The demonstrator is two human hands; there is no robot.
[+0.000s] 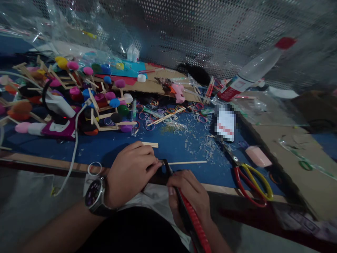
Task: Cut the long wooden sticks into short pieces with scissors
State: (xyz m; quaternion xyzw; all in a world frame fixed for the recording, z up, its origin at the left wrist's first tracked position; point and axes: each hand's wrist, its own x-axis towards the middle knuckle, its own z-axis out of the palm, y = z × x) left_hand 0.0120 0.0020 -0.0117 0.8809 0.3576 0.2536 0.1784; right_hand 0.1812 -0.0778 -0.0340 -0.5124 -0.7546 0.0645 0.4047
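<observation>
My left hand (134,172), with a watch (94,195) on the wrist, rests near the front edge of the blue table, fingers closed. Its thumb and fingertips pinch at the dark head of a tool, apparently on a thin wooden stick (188,162) that sticks out to the right; the pinched end is hidden. My right hand (189,193) is wrapped round the red-and-black handle of this cutter (193,216), whose head meets the stick. Just beyond my left knuckles lie several short wooden sticks (151,144), partly covered by the hand.
At left are many wooden stick pieces with coloured balls (114,102) and a purple power strip (63,128) with a white cable. Right are scissors (235,160), a phone (225,123), a pink block (258,156) and a tilted bottle (247,75). Rubber bands (150,123) and scraps lie mid-table.
</observation>
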